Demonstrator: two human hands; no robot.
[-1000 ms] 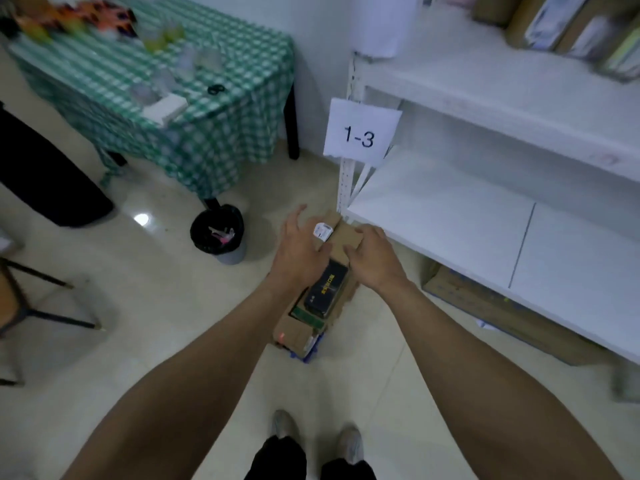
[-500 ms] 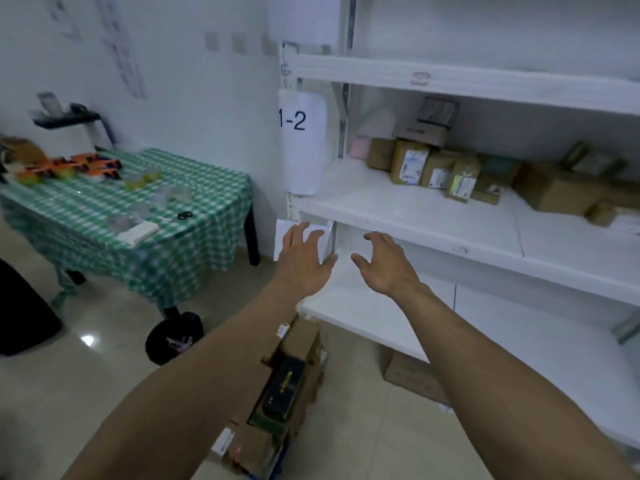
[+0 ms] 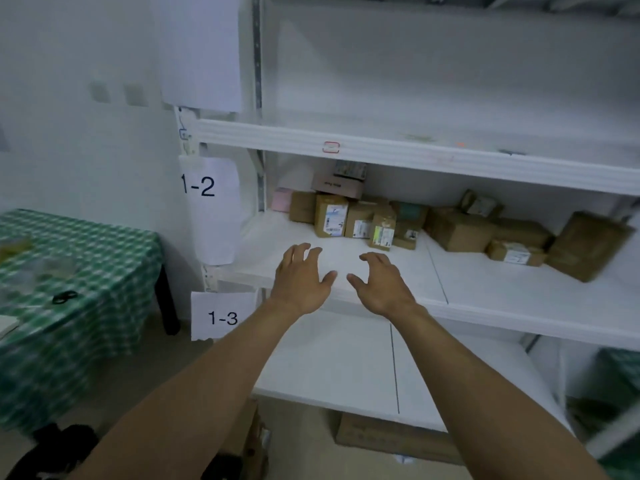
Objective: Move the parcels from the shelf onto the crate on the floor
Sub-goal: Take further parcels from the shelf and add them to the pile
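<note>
Both arms are stretched forward, side by side, backs of the hands up. The left hand hangs over the near edge of the shelf marked by the "1-2" sign, fingers spread and lightly bent, grasping nothing. The right hand is just beside it in the same pose, released, fingertips dipping toward the white board. The thumbs point at each other with a small gap between them. I cannot tell whether either palm touches the board.

The parcels sit at the far side of that shelf, against the back wall, well clear of both hands. On the left are a pink box and a tall brown carton with a white label, with more cartons stacked behind. To the right a large brown box leans at a tilt.

Below the left forearm, the "1-3" sign hangs at the corner of the lower shelf. Under that shelf a flat cardboard box lies on the floor. On the left, a tabletop under a green checked cloth stands against the wall. A scrap of brown cardboard shows low down by the left forearm, mostly hidden.
</note>
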